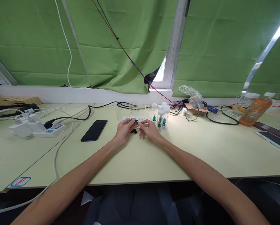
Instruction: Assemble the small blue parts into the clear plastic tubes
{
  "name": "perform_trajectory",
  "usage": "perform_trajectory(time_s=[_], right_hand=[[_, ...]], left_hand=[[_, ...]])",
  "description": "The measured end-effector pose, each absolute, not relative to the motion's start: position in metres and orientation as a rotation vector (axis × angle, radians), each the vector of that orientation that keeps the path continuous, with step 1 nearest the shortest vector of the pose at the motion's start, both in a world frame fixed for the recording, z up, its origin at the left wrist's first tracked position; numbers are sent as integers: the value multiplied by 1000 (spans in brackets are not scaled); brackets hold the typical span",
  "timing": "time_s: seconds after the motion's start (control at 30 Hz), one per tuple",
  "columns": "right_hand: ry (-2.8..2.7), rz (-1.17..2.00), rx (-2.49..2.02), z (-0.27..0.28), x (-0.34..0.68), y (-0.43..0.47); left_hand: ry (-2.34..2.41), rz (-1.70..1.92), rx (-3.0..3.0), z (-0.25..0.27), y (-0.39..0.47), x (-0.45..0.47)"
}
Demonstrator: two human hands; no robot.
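Above the middle of the table, my left hand [125, 128] and my right hand [149, 128] meet at the fingertips. Both pinch a small blue and dark piece [136, 121], too small to name for certain. A few little black round pieces [133, 131] lie on the tabletop below the fingers. Right of my right hand stand several clear tubes with white caps [161, 117], with green or blue pieces inside. Behind my hands are several clear open tubes [137, 109], hard to make out against the table.
A black phone [94, 130] lies to the left, near a white power strip [47, 131] with plugs and cables. At the back right are a small cardboard box [197, 109] with a plastic bag, a leaning orange bottle [256, 111] and a clear jar [244, 104]. A white phone [274, 140] lies far right.
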State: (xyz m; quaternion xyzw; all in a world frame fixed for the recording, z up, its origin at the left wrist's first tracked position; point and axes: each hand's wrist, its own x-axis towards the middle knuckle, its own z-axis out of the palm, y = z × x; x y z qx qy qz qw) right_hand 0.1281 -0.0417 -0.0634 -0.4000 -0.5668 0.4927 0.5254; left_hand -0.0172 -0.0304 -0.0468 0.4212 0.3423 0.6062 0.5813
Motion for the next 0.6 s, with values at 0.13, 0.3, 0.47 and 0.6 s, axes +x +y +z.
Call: perform_trajectory(time_s=[0.13, 0.3, 0.47, 0.6], right_hand=[[-1387, 1170, -927, -66, 129, -39], [-1402, 1219, -952, -67, 129, -37], [-1397, 1191, -1010, -65, 129, -41], [-1419, 1160, -1013, -64, 130, -43]], left_hand=[[803, 1408, 1003, -45, -32, -17], [812, 1386, 1023, -44, -33, -17], [828, 1388, 1029, -47, -31, -19], [870, 1388, 1038, -48, -29, -20]])
